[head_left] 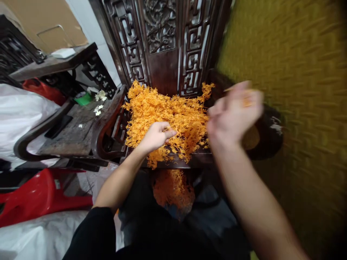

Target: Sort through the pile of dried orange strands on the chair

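A heap of small, spiky orange plastic-looking pieces [165, 108] covers the seat of a dark carved wooden chair [164, 70]. My left hand [157, 137] is over the heap's front side, thumb and fingers pinched on a bit of orange piece. Raised above the chair's right armrest is my right hand [234, 110], blurred by motion. Its fingers are curled, and some orange shows among them. Below the seat's front edge, more orange pieces lie in a bag-like container [173, 195] between my legs; its rim is hard to make out.
A second wooden chair [67, 133] on the left bears pale flower-shaped pieces [99, 108] and a green roll [83, 98]. A red plastic stool [40, 195] and white sacks [21, 112] stand at left. Yellow textured material [292, 90] rises on the right.
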`<action>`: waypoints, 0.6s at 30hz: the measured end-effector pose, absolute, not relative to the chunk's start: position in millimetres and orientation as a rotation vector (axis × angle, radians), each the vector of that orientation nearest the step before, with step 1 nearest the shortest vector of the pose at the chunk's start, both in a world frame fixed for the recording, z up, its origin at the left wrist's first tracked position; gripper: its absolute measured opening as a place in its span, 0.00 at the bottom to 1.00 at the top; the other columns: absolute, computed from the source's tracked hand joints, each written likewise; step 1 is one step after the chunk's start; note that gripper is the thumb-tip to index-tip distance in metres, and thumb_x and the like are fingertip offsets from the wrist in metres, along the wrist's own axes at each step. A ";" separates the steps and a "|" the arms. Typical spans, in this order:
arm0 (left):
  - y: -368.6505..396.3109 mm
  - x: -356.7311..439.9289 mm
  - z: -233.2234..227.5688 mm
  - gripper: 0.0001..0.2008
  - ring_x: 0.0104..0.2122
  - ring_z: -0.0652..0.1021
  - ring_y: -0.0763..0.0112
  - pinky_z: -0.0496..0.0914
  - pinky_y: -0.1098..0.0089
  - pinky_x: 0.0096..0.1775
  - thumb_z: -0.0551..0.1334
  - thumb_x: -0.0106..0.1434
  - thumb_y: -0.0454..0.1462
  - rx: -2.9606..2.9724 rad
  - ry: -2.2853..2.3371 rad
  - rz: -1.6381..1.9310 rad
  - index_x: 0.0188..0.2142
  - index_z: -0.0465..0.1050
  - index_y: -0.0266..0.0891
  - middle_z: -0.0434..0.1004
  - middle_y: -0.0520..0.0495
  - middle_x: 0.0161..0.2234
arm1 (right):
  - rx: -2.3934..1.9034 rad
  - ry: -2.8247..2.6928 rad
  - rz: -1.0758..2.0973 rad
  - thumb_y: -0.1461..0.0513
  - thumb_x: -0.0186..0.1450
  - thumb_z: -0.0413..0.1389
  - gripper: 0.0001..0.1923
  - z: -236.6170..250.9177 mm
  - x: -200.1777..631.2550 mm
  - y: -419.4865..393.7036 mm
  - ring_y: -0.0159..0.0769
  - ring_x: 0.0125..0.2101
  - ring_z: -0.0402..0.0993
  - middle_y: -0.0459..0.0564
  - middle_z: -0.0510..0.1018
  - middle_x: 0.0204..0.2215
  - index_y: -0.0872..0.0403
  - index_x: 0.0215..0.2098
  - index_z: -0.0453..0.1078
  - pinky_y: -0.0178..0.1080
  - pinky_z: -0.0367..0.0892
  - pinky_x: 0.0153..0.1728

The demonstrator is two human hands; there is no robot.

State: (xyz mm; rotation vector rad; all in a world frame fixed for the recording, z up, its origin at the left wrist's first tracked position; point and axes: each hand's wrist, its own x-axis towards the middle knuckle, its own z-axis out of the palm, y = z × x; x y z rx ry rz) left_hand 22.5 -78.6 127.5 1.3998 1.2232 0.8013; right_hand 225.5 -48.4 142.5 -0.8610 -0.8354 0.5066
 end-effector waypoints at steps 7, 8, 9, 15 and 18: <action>-43.6 14.2 110.2 0.08 0.24 0.72 0.74 0.66 0.72 0.30 0.64 0.67 0.38 0.713 0.996 1.340 0.32 0.73 0.38 0.73 0.50 0.26 | -0.941 -1.079 1.071 0.55 0.67 0.60 0.10 112.0 222.6 -48.7 0.25 0.16 0.65 0.48 0.78 0.27 0.53 0.32 0.70 0.31 0.51 0.13; -40.9 15.1 111.6 0.08 0.25 0.72 0.74 0.67 0.71 0.31 0.63 0.68 0.37 0.636 0.982 1.386 0.32 0.73 0.38 0.73 0.50 0.26 | -0.963 -1.214 1.173 0.56 0.67 0.59 0.09 107.1 211.1 -55.6 0.26 0.16 0.67 0.48 0.80 0.28 0.54 0.37 0.74 0.32 0.55 0.14; -39.5 16.1 113.3 0.09 0.26 0.72 0.73 0.68 0.71 0.33 0.61 0.70 0.36 0.573 0.973 1.411 0.32 0.72 0.38 0.72 0.50 0.27 | -0.966 -1.349 1.241 0.56 0.68 0.59 0.12 103.8 200.4 -61.6 0.28 0.17 0.69 0.49 0.81 0.29 0.55 0.45 0.75 0.32 0.59 0.15; -48.6 23.2 120.9 0.11 0.27 0.71 0.76 0.68 0.74 0.35 0.54 0.73 0.35 0.498 0.915 1.484 0.34 0.70 0.37 0.69 0.52 0.29 | -0.963 -1.824 0.799 0.59 0.69 0.57 0.15 98.9 177.2 -71.2 0.42 0.47 0.81 0.53 0.84 0.48 0.54 0.50 0.80 0.46 0.72 0.52; -54.7 30.7 122.2 0.09 0.29 0.71 0.76 0.69 0.74 0.35 0.55 0.73 0.37 0.605 0.880 1.538 0.36 0.69 0.37 0.68 0.51 0.30 | -1.080 -1.803 0.736 0.53 0.67 0.61 0.15 96.9 174.2 -72.9 0.42 0.40 0.82 0.53 0.86 0.41 0.54 0.43 0.81 0.44 0.71 0.48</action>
